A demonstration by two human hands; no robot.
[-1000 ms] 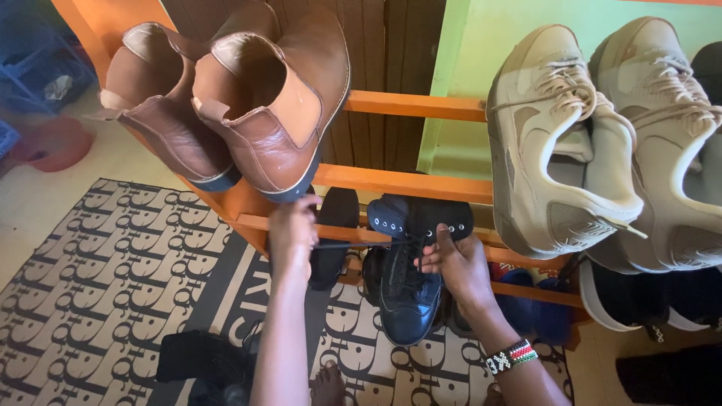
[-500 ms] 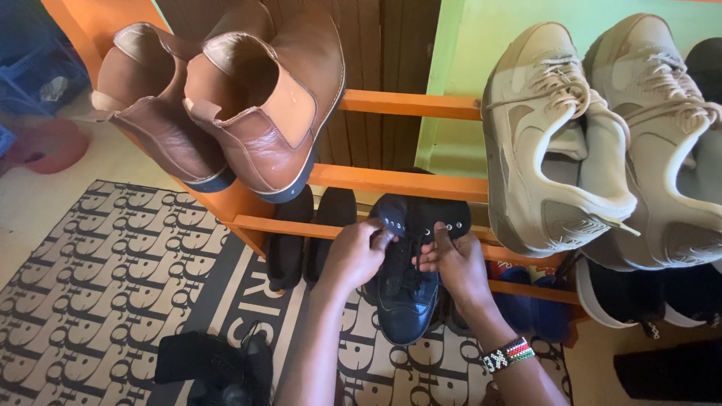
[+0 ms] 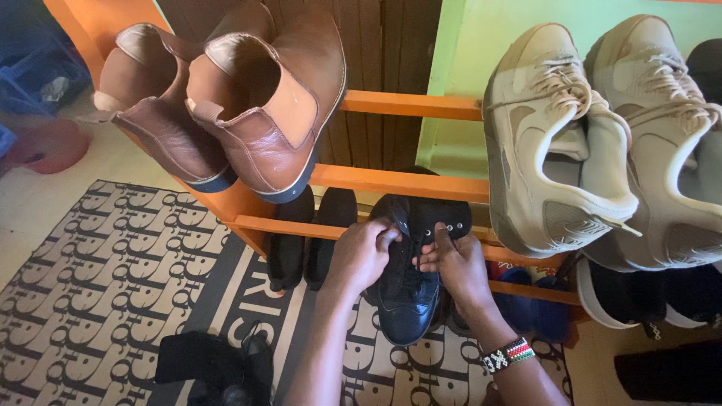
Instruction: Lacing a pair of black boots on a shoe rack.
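rack: orange-painted wooden slatted shoe rack (image 3: pixel 406 183), green wall behind, patterned beige-and-black woven mat (image 3: pixel 113 278) under it.
top tier: pair of tan leather ankle boots (image 3: pixel 248 98) on your left, pair of cream lace-up sneakers (image 3: pixel 594 135) on your right, heels toward you.
boot: black leather lace-up boot (image 3: pixel 406 293), toe hanging toward you off the lower slat, collar spread open, black laces loose across the tongue, eyelets showing. Dark flat shoes just beside it on your left.
left hand: your left hand (image 3: pixel 361 256) curled shut at the boot's collar, fingertips pinched at the top eyelet; can't tell if lace or leather is in the pinch.
right hand: your right hand (image 3: pixel 459 263) closed on the other side of the collar, thumb pressed on top.
risk: boot only rests on a slat, so pulling hard on the lace could tip it off onto the mat.
risk 2: black lace on black leather, so you could easily miss an eyelet or snag.
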